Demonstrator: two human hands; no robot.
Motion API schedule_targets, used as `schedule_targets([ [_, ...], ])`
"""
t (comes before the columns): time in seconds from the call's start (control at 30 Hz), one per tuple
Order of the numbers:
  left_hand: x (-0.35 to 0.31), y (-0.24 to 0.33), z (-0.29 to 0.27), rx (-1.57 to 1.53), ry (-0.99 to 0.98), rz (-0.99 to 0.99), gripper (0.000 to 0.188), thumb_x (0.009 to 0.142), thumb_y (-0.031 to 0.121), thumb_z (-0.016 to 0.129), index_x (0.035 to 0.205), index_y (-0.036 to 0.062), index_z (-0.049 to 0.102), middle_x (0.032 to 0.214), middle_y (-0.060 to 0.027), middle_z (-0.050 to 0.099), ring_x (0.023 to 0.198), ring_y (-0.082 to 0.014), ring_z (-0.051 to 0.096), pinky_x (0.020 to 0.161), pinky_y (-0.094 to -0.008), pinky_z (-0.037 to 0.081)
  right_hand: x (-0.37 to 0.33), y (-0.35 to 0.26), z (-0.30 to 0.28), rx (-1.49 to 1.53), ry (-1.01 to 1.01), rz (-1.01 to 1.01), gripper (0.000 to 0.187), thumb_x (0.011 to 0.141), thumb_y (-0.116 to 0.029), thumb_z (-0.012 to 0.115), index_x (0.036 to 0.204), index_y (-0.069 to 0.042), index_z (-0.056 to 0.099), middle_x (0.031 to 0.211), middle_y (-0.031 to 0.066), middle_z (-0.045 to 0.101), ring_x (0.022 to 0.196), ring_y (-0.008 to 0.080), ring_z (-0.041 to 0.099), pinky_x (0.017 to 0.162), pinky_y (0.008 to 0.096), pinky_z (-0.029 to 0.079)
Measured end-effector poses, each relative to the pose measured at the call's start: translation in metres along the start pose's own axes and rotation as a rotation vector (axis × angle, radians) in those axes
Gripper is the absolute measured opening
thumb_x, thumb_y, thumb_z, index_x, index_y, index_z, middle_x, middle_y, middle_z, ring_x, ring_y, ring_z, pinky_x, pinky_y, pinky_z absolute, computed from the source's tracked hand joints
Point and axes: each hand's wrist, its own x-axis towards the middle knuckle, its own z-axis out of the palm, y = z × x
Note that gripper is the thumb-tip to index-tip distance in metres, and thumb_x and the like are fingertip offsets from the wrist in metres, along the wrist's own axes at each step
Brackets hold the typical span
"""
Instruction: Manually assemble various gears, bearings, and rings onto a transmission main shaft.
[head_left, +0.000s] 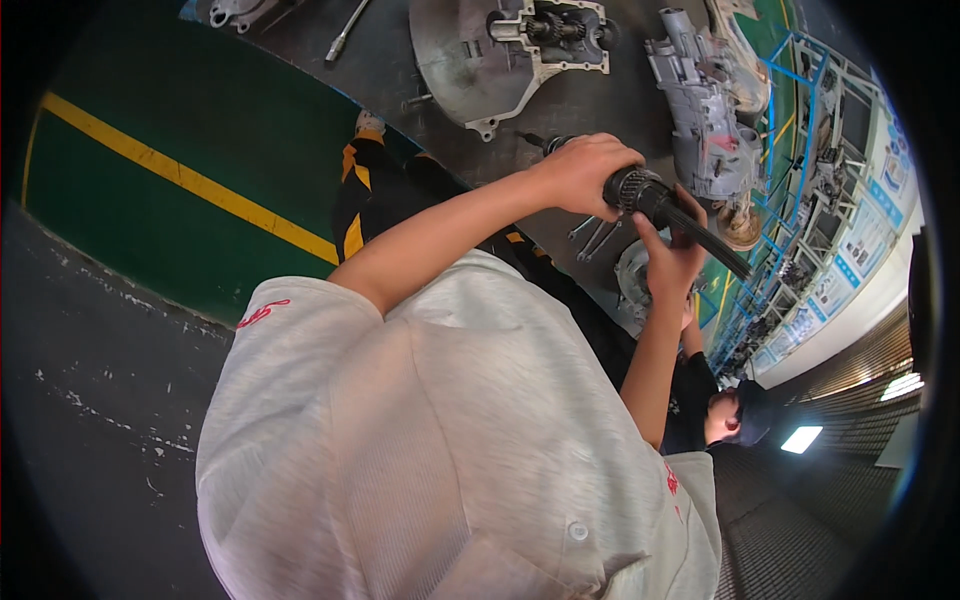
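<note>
A dark gear shaft (655, 203) is held up above the workbench in both my hands, slanting down to the right. Its splined end (722, 252) sticks out past my right hand. My left hand (590, 175) is closed around the shaft beside a toothed gear ring (632, 188). The thin far end (530, 138) shows beyond my left knuckles. My right hand (675, 255) grips from the near side, thumb and fingers on either side of the shaft. My palms hide part of it.
On the dark workbench (400, 75) lie an open gearbox housing (470, 75) with gears inside, another metal housing (705, 130), wrenches (597, 240), a socket tool (345, 32) and a round metal part (632, 275). Another person (725, 412) is close on the right. Blue racks (775, 200) stand beyond.
</note>
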Motion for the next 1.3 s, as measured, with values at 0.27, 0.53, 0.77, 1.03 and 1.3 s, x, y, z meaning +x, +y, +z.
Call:
schedule_targets([
  [0.27, -0.001, -0.009, 0.017, -0.005, 0.130, 0.056, 0.068, 0.057, 0.027, 0.087, 0.118, 0.0073, 0.066, 0.111, -0.0116, 0.068, 0.113, -0.0325, 0.063, 0.097, -0.0449, 0.051, 0.000, 0.001, -0.015, 0.067, -0.052, 0.055, 0.075, 0.076, 0.014, 0.076, 0.145, 0.005, 0.048, 0.145, 0.0191, 0.056, 0.132, 0.0294, 0.057, 0.115, 0.0420, 0.042],
  [0.53, -0.005, -0.019, 0.039, 0.016, 0.209, 0.110, 0.060, 0.056, 0.028, 0.087, 0.109, 0.0105, 0.066, 0.100, -0.0090, 0.065, 0.103, -0.0289, 0.064, 0.091, -0.0427, 0.049, -0.019, 0.013, -0.015, 0.042, 0.160, 0.150, 0.079, 0.077, 0.009, 0.080, 0.148, 0.005, 0.045, 0.145, 0.0203, 0.056, 0.132, 0.0296, 0.057, 0.114, 0.0424, 0.044],
  [0.77, -0.004, -0.022, 0.065, 0.003, 0.251, 0.117, 0.045, 0.061, 0.023, 0.082, 0.102, 0.0113, 0.066, 0.090, -0.0076, 0.063, 0.096, -0.0280, 0.064, 0.085, -0.0405, 0.047, -0.032, 0.026, -0.026, 0.144, 0.281, 0.209, 0.077, 0.081, 0.009, 0.074, 0.150, 0.005, 0.039, 0.144, 0.0216, 0.055, 0.127, 0.0297, 0.059, 0.111, 0.0425, 0.047],
  [1.03, -0.006, -0.028, 0.083, 0.056, 0.117, 0.114, 0.042, 0.063, 0.018, 0.078, 0.103, 0.0093, 0.068, 0.094, -0.0084, 0.065, 0.101, -0.0276, 0.064, 0.090, -0.0407, 0.048, -0.041, 0.039, -0.028, 0.190, 0.341, 0.245, 0.082, 0.080, -0.003, 0.083, 0.149, 0.005, 0.039, 0.136, 0.0187, 0.058, 0.121, 0.0309, 0.063, 0.108, 0.0439, 0.051],
  [1.3, -0.005, -0.030, 0.088, 0.093, 0.170, 0.123, 0.037, 0.068, 0.019, 0.076, 0.103, 0.0099, 0.068, 0.094, -0.0073, 0.064, 0.101, -0.0268, 0.064, 0.089, -0.0401, 0.049, -0.042, 0.047, -0.035, 0.150, 0.292, 0.234, 0.089, 0.078, -0.016, 0.089, 0.149, 0.002, 0.038, 0.148, 0.0241, 0.049, 0.134, 0.0347, 0.053, 0.115, 0.0501, 0.043],
])
